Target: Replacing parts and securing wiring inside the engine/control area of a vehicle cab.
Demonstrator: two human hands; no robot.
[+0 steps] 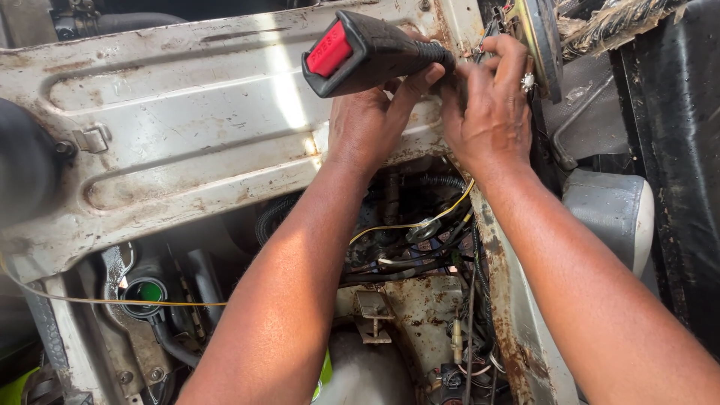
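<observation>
Left grip (375, 112) closes around the seat-belt buckle (360, 52) against the rusted panel (187, 127); right grip (487, 105) pinches its cable end. Judged step: fixing the anchor; next calls for fine fingertip alignment.

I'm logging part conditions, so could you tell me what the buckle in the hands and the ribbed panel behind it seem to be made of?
Buckle: apparently matte black moulded plastic with a glossy red button. Ribbed panel: seemingly pressed sheet metal, pale paint worn, with brown rust spots.
</observation>
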